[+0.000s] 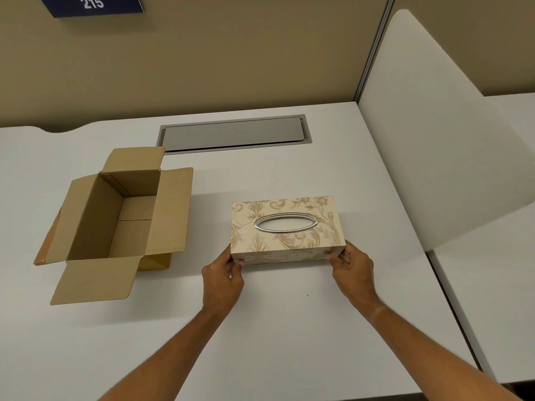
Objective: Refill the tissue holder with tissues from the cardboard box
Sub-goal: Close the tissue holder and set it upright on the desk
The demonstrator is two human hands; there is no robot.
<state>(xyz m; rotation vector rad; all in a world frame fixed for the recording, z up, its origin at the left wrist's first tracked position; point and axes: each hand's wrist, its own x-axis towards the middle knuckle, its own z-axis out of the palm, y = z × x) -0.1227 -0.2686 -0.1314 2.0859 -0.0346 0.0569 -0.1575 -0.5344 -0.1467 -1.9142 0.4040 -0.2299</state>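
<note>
The tissue holder [285,243] is a cream box with a gold floral pattern and a silver oval slot on top; it sits on the white desk right of centre. My left hand [224,277] grips its near left corner and my right hand [351,269] grips its near right corner. No tissue shows through the slot. The cardboard box [95,221] stands open to the left with all flaps folded out. The part of its inside that I see holds no tissues; the near end is hidden by its wall.
A grey cable hatch [234,134] is set into the desk [260,328] behind the holder. A white divider panel [434,157] rises along the right edge, and a beige partition wall with a blue sign reading 215 [94,4] stands behind.
</note>
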